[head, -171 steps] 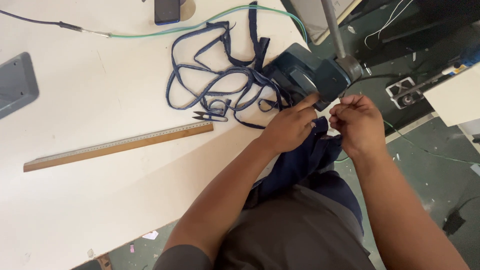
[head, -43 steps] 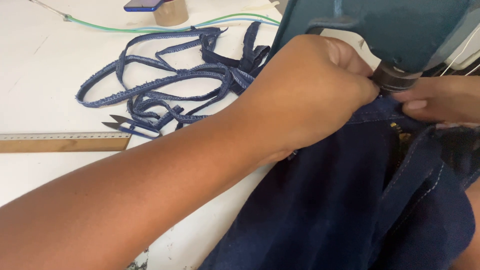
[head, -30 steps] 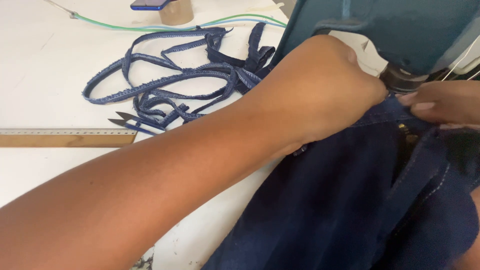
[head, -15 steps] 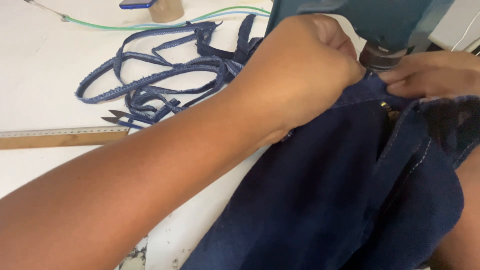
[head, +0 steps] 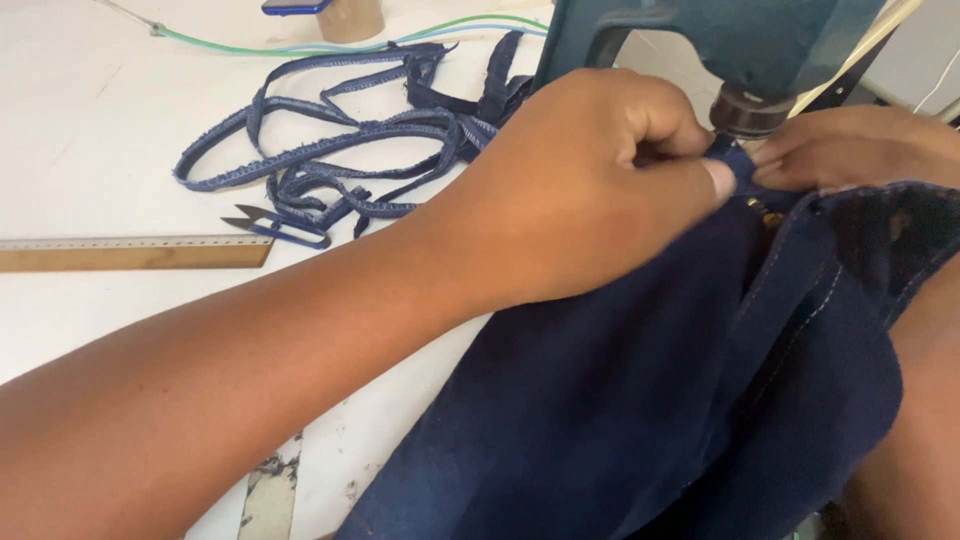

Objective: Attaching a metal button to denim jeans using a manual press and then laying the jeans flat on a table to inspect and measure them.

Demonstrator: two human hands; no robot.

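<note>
both hands (head: pixel 590 190) pinch denim garment (head: pixel 640 400) (under press head (head: pixel 745 108)).

The dark blue denim garment (head: pixel 640 400) is matt woven cloth with pale topstitching and a small brassy metal stud near the press head. Above it the press machine (head: pixel 720 40) has a teal painted metal body, faintly glossy, and a dull grey metal head. Left of the machine lie denim strips (head: pixel 340 150), rough and frayed along their edges. Just below the strips, thread snips (head: pixel 275 225) have grey metal blades, and beside them is a matt wooden ruler (head: pixel 130 253) with a pale edge. The table (head: pixel 90 120) is smooth white, chipped near the garment
</note>
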